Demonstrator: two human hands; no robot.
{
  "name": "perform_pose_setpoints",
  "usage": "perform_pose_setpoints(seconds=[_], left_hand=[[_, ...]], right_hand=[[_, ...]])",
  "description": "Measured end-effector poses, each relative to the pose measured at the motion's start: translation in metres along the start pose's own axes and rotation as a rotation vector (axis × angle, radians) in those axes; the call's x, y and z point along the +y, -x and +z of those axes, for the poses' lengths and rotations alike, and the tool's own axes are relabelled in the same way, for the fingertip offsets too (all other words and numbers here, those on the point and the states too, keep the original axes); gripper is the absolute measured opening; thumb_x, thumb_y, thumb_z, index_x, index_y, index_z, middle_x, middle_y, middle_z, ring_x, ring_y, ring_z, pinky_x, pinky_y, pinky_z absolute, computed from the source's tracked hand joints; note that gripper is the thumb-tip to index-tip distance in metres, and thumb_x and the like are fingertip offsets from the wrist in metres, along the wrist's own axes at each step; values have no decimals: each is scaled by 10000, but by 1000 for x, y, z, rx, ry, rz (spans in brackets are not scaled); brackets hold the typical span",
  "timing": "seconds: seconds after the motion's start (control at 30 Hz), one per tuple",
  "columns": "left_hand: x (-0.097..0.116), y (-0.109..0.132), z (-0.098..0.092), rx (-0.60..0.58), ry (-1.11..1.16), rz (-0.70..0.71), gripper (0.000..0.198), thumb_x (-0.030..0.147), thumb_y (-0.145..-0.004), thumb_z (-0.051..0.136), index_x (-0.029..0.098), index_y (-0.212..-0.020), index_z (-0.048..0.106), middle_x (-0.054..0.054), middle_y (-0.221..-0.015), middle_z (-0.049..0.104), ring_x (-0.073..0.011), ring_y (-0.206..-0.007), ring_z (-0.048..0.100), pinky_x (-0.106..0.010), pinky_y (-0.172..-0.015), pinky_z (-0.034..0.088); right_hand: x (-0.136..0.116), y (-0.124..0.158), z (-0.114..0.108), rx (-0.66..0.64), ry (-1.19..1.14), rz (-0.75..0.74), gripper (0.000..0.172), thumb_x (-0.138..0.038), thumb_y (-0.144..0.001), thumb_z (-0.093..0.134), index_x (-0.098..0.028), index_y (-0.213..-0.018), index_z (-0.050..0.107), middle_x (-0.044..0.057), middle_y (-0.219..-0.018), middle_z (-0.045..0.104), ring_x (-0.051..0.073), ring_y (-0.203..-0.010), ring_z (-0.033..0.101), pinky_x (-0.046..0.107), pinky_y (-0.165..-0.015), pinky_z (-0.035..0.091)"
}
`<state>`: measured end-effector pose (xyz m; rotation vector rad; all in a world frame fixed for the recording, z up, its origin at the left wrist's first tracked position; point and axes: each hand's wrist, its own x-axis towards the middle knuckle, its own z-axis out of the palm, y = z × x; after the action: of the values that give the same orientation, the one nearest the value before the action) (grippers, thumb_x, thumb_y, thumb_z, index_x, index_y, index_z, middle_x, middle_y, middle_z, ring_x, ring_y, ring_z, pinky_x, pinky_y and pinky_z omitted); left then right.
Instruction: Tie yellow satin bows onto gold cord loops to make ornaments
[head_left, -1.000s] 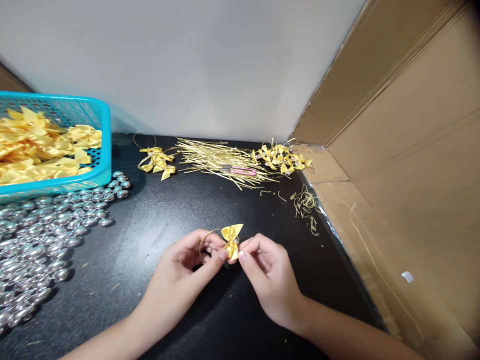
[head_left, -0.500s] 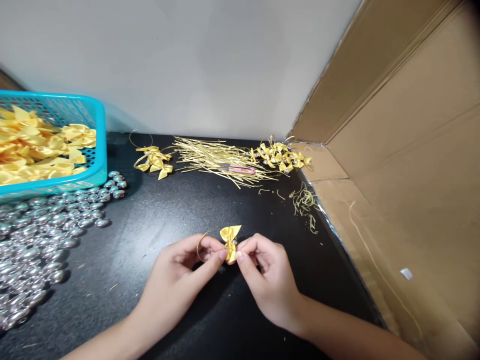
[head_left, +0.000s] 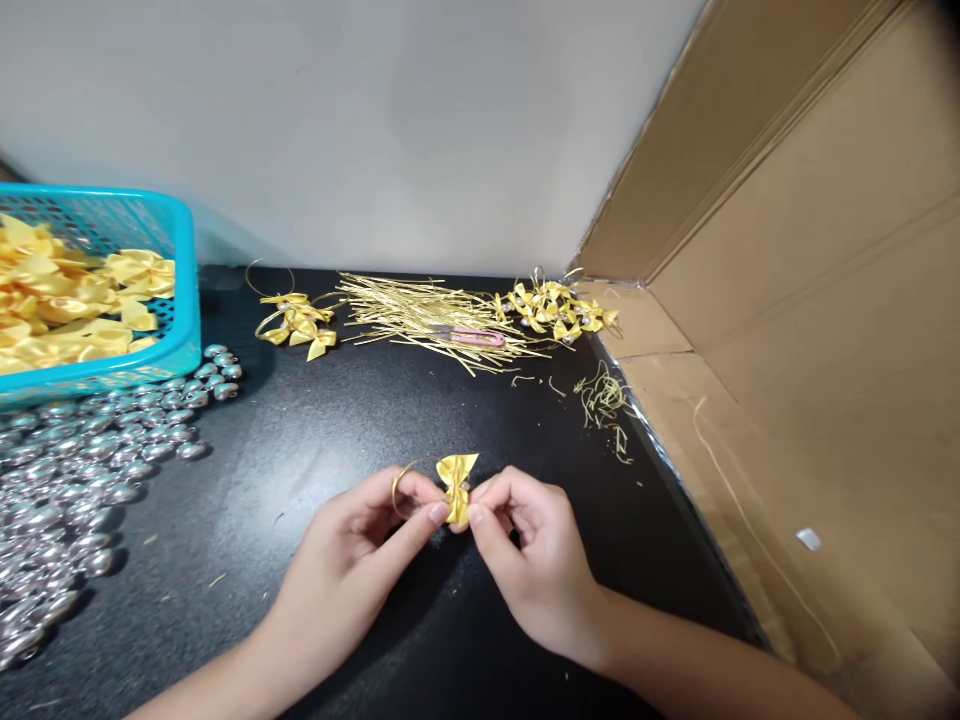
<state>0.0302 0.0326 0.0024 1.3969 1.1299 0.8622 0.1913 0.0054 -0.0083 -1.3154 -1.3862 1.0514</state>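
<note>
A small yellow satin bow (head_left: 457, 480) is upright between my two hands above the black table (head_left: 360, 410). My left hand (head_left: 360, 550) pinches its left side between thumb and forefinger, and a thin gold cord loop (head_left: 396, 493) curves over those fingers. On the other side, the thumb and forefinger of my right hand (head_left: 536, 560) are pressed together at the bow's lower right edge. A tiny shiny bead shows at the bow's middle. My fingertips hide part of the bow's lower end.
A turquoise basket (head_left: 187, 290) of yellow bows stands at left, behind many silver beads (head_left: 97, 470). Along the back lie finished-looking bows (head_left: 296, 322), gold cords (head_left: 405, 310), pink snips (head_left: 480, 337) and more bows (head_left: 555, 305). Thread scraps (head_left: 602, 395) lie near the cardboard wall (head_left: 810, 250).
The view has shifted slightly, so the basket and beads appear farther left. Both hands keep their pinch, and the bow has turned very slightly.
</note>
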Motion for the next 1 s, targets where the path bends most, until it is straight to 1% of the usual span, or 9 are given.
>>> perform_pose_setpoints(seconds=[0.3,0.5,0.77,1.0], left_hand=[[-1,-1,-1,0,16,-11,131,276,-800,640,207,-695,679,19,-636,679,-118,-609,616,-154,-569,494],[-2,0,-1,-1,28,-39,128,281,-797,647,209,-698,683,15,-641,684,-127,-617,617,-168,-577,493],[-4,2,1,-17,45,-49,136,280,-812,641,211,-702,682,19,-648,683,-123,-619,613,-168,-585,487],[-2,3,4,54,62,-31,98,257,-782,667,197,-706,658,29,-620,646,-109,-566,580,-164,-533,470]], right_hand=[[-2,1,-1,1,40,9,177,-180,-838,557,-174,-664,587,18,-656,652,134,-611,599,239,-593,459],[-7,-1,-2,1,61,25,184,-167,-827,595,-166,-655,662,4,-628,708,87,-524,573,179,-530,435],[-6,-2,-2,-10,19,62,200,-177,-834,592,-158,-640,635,7,-599,701,84,-516,603,156,-522,453],[-5,-1,-1,-18,-15,75,213,-218,-848,587,-164,-643,612,13,-602,687,101,-529,608,181,-524,462]])
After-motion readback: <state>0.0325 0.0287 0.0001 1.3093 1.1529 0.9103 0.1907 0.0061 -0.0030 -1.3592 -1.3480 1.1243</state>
